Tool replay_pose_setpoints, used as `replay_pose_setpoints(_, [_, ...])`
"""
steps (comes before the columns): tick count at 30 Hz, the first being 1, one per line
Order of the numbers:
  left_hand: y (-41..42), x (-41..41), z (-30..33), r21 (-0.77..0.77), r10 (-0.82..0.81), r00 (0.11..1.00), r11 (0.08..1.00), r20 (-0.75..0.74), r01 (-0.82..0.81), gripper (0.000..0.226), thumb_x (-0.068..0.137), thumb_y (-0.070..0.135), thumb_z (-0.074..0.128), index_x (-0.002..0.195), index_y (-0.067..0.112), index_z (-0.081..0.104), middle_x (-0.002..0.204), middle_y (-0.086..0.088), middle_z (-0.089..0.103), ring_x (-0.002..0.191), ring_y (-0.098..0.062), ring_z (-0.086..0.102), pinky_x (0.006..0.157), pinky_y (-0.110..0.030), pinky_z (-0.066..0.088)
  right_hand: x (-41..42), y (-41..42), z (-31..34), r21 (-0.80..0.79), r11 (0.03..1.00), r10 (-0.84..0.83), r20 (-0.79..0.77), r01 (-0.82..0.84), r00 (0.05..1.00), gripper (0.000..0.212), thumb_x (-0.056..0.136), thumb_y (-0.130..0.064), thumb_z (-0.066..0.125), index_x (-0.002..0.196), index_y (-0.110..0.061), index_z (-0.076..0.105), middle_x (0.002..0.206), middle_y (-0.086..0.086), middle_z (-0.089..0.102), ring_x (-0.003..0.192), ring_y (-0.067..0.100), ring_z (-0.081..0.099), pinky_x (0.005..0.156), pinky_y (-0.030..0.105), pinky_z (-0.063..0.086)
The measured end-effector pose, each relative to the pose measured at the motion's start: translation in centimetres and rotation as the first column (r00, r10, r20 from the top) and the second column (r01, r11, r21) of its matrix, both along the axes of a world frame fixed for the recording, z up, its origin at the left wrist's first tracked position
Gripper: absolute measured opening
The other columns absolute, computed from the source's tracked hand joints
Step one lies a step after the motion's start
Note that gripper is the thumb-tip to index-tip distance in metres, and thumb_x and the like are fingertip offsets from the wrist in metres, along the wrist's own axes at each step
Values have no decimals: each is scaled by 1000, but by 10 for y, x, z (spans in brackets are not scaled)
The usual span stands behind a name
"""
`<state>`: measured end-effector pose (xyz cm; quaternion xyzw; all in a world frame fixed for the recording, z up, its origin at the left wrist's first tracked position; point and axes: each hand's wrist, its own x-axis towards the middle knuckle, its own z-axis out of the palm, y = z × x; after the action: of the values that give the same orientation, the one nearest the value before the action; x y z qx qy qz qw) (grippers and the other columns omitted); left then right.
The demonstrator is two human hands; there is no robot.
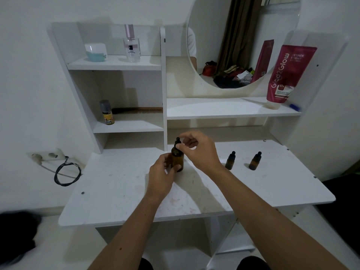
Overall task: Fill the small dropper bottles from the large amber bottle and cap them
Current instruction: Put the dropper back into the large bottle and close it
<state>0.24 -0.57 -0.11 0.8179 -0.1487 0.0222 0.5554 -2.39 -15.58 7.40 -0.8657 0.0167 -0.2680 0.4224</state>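
The large amber bottle (177, 158) stands upright near the middle of the white desk (116, 191), with a black dropper cap (177, 143) on its neck. My left hand (161, 176) wraps around the bottle's body from the front left. My right hand (198, 151) pinches the dropper cap between thumb and forefinger. Two small amber dropper bottles stand to the right with their black caps on: one (230, 160) close to my right wrist, the other (255, 161) further right.
White shelves rise behind the desk holding a perfume bottle (132, 44), a small yellow-labelled bottle (107, 113), a comb (140, 110) and a red tube (288, 75). A round mirror (243, 41) hangs above. A black cable (66, 172) coils by a wall socket at left.
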Motion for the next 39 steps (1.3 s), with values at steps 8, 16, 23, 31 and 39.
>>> replay_pose_setpoints(8, [1, 1, 0, 10, 8, 1000, 1000, 14, -8, 45, 92, 20, 74, 133, 19, 58, 126, 2, 69, 115, -17, 64, 105, -33, 52, 2, 0, 7, 27, 1000, 15, -38, -14, 999, 21, 89, -18, 83, 110, -16, 78, 91, -9, 75, 82, 0, 68, 79, 12, 56])
replay_pose_setpoints(16, [1, 2, -1, -38, -1, 1000, 999, -5, 1, 44, 91, 16, 76, 131, 17, 60, 121, 1, 70, 112, -16, 66, 103, -36, 54, 1, -2, 4, -25, 996, 88, -70, -90, 994, 30, 95, -6, 72, 123, -17, 74, 106, -8, 74, 96, 0, 69, 88, 6, 52])
replay_pose_setpoints(23, [0, 2, 0, -36, -6, 1000, 999, 3, 7, 44, 90, 16, 76, 131, 19, 60, 121, 2, 71, 111, -13, 65, 103, -33, 53, 1, -6, 2, -10, 998, 69, -51, -69, 996, 31, 94, -14, 77, 124, -18, 73, 112, -3, 75, 99, 6, 71, 88, 9, 53])
replay_pose_setpoints(31, [0, 2, -2, -20, 1, 1000, 1000, 19, -1, 42, 91, 15, 76, 129, 19, 61, 119, 4, 70, 106, -10, 65, 100, -27, 53, 4, -2, 0, 9, 999, 45, -75, -45, 996, 23, 89, -15, 82, 112, -16, 77, 97, -7, 77, 90, 6, 73, 84, 13, 58])
replay_pose_setpoints(39, [2, 4, -2, -43, 6, 1000, 999, 12, -5, 44, 88, 16, 78, 129, 18, 61, 118, 4, 70, 105, -11, 64, 99, -25, 52, 2, -10, 6, 17, 990, 142, -135, -141, 981, 33, 97, -10, 72, 129, -20, 73, 114, -4, 77, 105, 4, 71, 93, 9, 53])
